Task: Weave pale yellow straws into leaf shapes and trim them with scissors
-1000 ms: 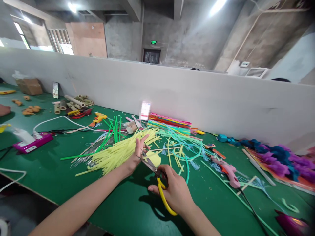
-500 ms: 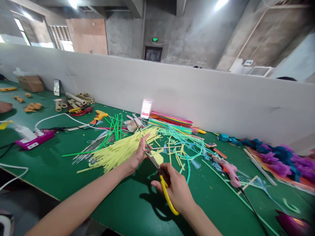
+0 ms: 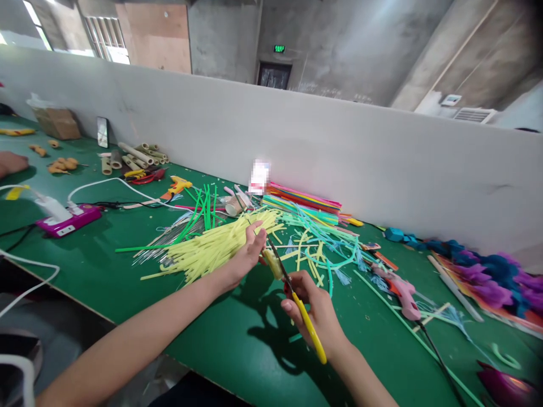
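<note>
Here we are over the green worktop (image 3: 229, 350), and we have both hands at work in front of us! Our right hand (image 3: 318, 316) is wrapped around a pair of yellow-handled metal scissors (image 3: 309, 325); its forearm comes in from five o'clock, the index finger curls at the front and the thumb sticks out towards ten o'clock, beside the handle. The blades lie in one narrow line, aimed at eleven o'clock.

Over to our left hand (image 3: 250, 249), at ten o'clock from the right one: the forearm reaches up from seven o'clock, the wrist is bent back, the upper fingers lift, and the hand grips a small pale yellow piece (image 3: 274, 264), though the pinch itself is partly hidden. That piece hangs between the two hands, right alongside the blades; whether metal touches it, we can't tell.

Around the scissors, we find a fanned heap of pale yellow fuzzy strips (image 3: 212, 246) at ten o'clock, just behind the left hand. At twelve sits a flat bundle of pink, red and orange strips (image 3: 305, 198), close to the long white partition (image 3: 203, 130). And at three, well apart, rests a pink glue gun (image 3: 405, 297) with a black cord!
</note>
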A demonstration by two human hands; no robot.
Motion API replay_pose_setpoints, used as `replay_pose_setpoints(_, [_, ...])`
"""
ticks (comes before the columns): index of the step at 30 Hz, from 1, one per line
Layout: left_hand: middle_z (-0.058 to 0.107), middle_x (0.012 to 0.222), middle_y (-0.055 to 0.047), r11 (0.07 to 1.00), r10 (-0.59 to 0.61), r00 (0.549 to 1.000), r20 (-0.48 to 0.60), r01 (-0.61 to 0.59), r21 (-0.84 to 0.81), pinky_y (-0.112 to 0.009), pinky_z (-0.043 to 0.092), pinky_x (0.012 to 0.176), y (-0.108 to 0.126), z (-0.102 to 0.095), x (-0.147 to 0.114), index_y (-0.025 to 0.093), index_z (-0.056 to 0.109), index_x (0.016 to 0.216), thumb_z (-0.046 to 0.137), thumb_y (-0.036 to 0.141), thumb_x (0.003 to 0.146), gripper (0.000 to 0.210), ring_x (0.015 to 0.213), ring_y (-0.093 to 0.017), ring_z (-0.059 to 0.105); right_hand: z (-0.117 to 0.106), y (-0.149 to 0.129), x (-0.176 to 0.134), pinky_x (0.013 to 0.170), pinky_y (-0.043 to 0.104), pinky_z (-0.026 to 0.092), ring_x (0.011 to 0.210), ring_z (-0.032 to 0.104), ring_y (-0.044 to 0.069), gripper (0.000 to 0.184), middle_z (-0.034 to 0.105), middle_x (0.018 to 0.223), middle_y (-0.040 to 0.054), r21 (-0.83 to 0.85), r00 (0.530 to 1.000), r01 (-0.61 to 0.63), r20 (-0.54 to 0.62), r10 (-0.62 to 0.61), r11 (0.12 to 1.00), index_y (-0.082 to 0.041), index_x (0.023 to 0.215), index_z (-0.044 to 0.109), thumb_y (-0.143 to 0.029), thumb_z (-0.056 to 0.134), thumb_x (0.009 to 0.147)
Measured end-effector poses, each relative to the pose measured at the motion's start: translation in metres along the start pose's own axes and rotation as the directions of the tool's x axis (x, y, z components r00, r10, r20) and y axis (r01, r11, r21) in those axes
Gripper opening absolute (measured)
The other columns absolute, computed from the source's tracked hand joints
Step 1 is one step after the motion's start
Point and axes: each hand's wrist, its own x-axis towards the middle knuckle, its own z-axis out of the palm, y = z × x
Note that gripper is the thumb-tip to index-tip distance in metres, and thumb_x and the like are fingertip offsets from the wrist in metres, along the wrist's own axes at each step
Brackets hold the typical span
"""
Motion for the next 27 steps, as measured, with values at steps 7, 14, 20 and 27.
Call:
replay_pose_setpoints(7, [0.05, 0.088, -0.003, 0.997, 0.013, 1.0, 0.016, -0.014, 0.07, -0.03, 0.045, 0.068, -0.006, -0.002, 0.003, 0.031, 0.035, 0.138, 0.043, 0.065, 0.083, 0.065, 0.08, -0.02, 0.052, 0.0, -0.001, 0.001, 0.048, 0.021, 0.034, 0.053, 0.043, 0.011, 0.034, 0.051, 0.067, -0.0038, -0.015, 1.0, -0.005, -0.01, 0.005, 1.0, -0.023, 0.094, 0.046, -0.054, 0.055, 0.083])
replay_pose_setpoints(14, [0.056, 0.083, -0.003, 0.996, 0.0, 0.998, 0.061, -0.006, 0.093, -0.031, 0.044, 0.071, -0.002, 0.0, -0.001, 0.029, 0.025, 0.142, 0.04, 0.064, 0.085, 0.068, 0.079, -0.02, 0.057, -0.003, -0.005, 0.001, 0.046, 0.021, 0.033, 0.05, 0.043, 0.011, 0.027, 0.046, 0.062, -0.0059, -0.031, 1.0, -0.003, 0.012, 0.003, 1.0, -0.023, 0.09, 0.044, -0.05, 0.05, 0.087])
replay_pose_setpoints(20, [0.057, 0.083, -0.004, 0.994, -0.042, 0.997, 0.07, 0.034, 0.102, -0.033, 0.044, 0.072, 0.003, 0.004, -0.004, 0.026, 0.022, 0.144, 0.039, 0.067, 0.084, 0.074, 0.076, -0.021, 0.057, -0.002, -0.007, 0.0, 0.047, 0.022, 0.033, 0.049, 0.042, 0.011, 0.024, 0.045, 0.061, -0.0059, -0.082, 1.0, 0.017, 0.005, -0.017, 0.996, -0.023, 0.09, 0.044, -0.047, 0.048, 0.088])
replay_pose_setpoints(27, [0.054, 0.092, -0.006, 0.995, -0.064, 0.997, 0.049, 0.06, 0.084, -0.033, 0.044, 0.075, 0.004, 0.004, -0.004, 0.027, 0.028, 0.142, 0.044, 0.067, 0.082, 0.074, 0.082, -0.021, 0.054, -0.001, -0.008, 0.001, 0.048, 0.022, 0.032, 0.048, 0.041, 0.011, 0.022, 0.047, 0.061, -0.0057, -0.17, 0.999, 0.041, -0.016, -0.045, 0.985, -0.024, 0.089, 0.042, -0.045, 0.045, 0.09])
